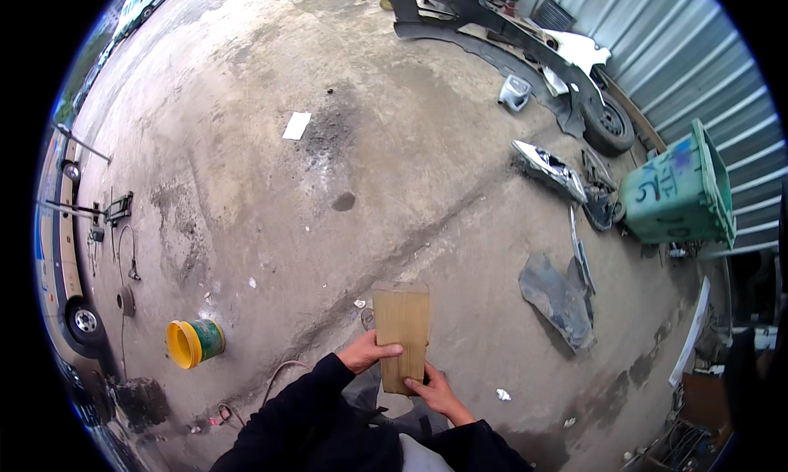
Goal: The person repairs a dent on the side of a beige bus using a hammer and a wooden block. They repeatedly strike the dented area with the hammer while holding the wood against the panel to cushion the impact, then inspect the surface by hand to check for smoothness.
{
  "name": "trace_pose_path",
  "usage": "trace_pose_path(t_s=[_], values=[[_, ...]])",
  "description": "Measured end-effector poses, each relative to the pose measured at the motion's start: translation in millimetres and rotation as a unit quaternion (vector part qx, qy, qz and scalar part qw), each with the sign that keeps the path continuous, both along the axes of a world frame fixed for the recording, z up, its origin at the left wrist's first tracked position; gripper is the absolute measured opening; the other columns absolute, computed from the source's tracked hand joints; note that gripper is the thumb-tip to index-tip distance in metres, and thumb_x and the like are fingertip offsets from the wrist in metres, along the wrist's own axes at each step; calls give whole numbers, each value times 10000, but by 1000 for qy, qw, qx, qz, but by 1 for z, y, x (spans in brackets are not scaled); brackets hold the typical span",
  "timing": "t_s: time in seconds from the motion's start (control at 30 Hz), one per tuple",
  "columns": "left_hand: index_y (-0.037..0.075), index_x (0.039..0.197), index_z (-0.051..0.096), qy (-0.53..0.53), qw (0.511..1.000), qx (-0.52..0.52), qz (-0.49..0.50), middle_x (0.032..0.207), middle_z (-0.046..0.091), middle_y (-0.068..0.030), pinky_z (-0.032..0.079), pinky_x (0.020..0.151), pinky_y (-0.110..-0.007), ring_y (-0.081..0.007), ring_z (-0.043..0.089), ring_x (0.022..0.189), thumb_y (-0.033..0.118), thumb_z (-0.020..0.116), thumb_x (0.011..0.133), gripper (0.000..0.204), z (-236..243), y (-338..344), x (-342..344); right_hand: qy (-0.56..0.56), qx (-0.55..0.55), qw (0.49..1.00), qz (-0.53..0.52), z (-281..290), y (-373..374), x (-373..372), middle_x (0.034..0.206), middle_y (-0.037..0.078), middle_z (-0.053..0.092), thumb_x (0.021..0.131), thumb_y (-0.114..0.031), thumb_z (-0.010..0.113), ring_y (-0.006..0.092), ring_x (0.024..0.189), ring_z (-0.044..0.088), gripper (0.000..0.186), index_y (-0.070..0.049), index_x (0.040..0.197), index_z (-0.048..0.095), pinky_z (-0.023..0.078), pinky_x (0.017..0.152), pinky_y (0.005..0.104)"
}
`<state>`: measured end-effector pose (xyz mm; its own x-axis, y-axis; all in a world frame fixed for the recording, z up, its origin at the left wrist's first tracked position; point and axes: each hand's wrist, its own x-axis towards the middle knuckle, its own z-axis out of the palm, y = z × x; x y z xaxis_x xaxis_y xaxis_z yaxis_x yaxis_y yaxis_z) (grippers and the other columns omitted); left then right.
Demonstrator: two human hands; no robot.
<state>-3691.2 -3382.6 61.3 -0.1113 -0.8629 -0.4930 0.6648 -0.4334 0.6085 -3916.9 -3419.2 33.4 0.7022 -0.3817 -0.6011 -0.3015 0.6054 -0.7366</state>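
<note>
A rectangular light wooden board (401, 312) is held upright in front of me, low in the middle of the view. My left hand (369, 353) grips its left side, with the thumb lying across the front face. My right hand (433, 394) holds the lower right edge, thumb on the front near the bottom corner. The dark sleeves of my forearms come up from the lower edge. Behind and below the board, my legs are partly visible above the concrete floor.
A yellow-and-green bucket (187, 345) lies at left, near a cable and parked vehicle (61, 291). Car body parts (548, 164), a wheel (607, 123) and green bin (673, 189) line the corrugated wall at right. A bent panel (550, 295) lies right of the board.
</note>
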Motion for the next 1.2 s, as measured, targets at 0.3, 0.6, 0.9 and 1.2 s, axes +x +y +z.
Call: trace_pose_path(t_s=[0.3, 0.6, 0.9, 1.2], values=[[-37, 1421, 418, 59, 920, -33, 386, 1381, 548, -198, 410, 1117, -476, -342, 531, 1296, 447, 534, 1003, 650, 88, 10, 277, -70, -34, 992, 97, 63, -87, 286, 1287, 152, 608, 1039, -376, 513, 247, 1130, 633, 525, 8, 1393, 463, 510, 964, 379], [-19, 1397, 447, 66, 738, -102, 664, 1339, 576, -184, 389, 1129, -477, -336, 534, 1266, 437, 530, 1012, 602, 48, 87, 581, -140, 68, 960, 234, 102, -122, 652, 1303, 199, 597, 1079, -396, 383, 280, 1104, 655, 533, -19, 1456, 372, 537, 913, 382], [-12, 1487, 296, -171, 661, 6, 730, 1432, 489, -208, 387, 1127, -463, -329, 484, 1330, 212, 567, 1008, 594, 118, 123, 767, 3, 176, 891, 419, 67, -45, 983, 1215, 101, 590, 1030, -399, 532, 228, 1041, 619, 521, -42, 1404, 468, 532, 844, 397], [-9, 1400, 375, -276, 615, 96, 732, 1280, 577, -137, 504, 973, -393, -247, 609, 1129, 216, 747, 858, 694, 83, 202, 1056, 53, 304, 765, 565, 43, 64, 1290, 1178, 56, 636, 1048, -453, 451, 207, 995, 635, 532, -76, 1424, 457, 524, 825, 371]])
